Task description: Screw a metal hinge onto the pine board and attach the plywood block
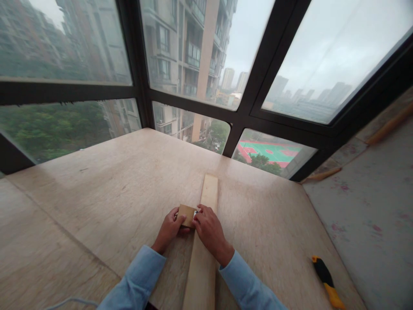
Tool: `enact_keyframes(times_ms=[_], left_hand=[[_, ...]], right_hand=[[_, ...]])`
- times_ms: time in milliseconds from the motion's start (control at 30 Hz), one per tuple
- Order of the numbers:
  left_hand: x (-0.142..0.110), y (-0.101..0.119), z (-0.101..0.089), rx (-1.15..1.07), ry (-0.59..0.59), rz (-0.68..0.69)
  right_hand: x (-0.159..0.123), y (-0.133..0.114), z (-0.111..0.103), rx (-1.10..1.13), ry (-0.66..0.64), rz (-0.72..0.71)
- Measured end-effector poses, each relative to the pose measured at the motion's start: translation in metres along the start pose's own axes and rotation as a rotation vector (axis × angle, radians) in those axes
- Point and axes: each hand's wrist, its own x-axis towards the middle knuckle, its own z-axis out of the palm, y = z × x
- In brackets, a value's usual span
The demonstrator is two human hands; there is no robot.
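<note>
Blk/yel. handle (323, 275) (sleeves (143, 268) lt. blue)

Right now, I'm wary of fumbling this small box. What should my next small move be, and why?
Perhaps a light test tug on the small shiny piece with the right hand. The left hand holds the brown box, and the right fingers are at the piece, by the box's right end; whether it is loose, I can't tell.
</note>
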Motion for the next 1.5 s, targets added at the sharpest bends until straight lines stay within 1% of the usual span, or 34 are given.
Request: enact_keyframes(times_ms=[67,133,200,267,500,833,1133,1500], left_hand=[[0.001,-0.003,0.0,0.019,0.024,0.024],[0.002,-0.006,0.0,0.059,0.047,0.075],[0.003,-0.009,-0.002,0.116,0.062,0.136],[0.004,-0.011,-0.002,0.148,0.068,0.153],[0.0,-0.003,0.001,0.071,0.012,0.0],[0.002,-0.004,-0.002,0.02,-0.023,0.017],[0.002,-0.003,-0.002,0.019,-0.035,0.0],[0.002,-0.002,-0.001,0.05,-0.011,-0.035]], right_hand=[[-0.001,0.0,0.002,-0.026,-0.011,0.002],[-0.002,0.0,0.003,-0.053,-0.015,0.004],[-0.002,0.0,0.004,-0.073,-0.005,-0.002],[-0.003,0.001,0.006,-0.081,0.013,-0.015],[-0.002,0.004,0.006,-0.022,0.028,-0.021],[-0.004,0.008,0.007,0.045,0.05,-0.038],[-0.005,0.008,0.008,0.027,0.048,-0.054],[-0.006,0.015,0.023,-0.021,0.077,-0.025]])
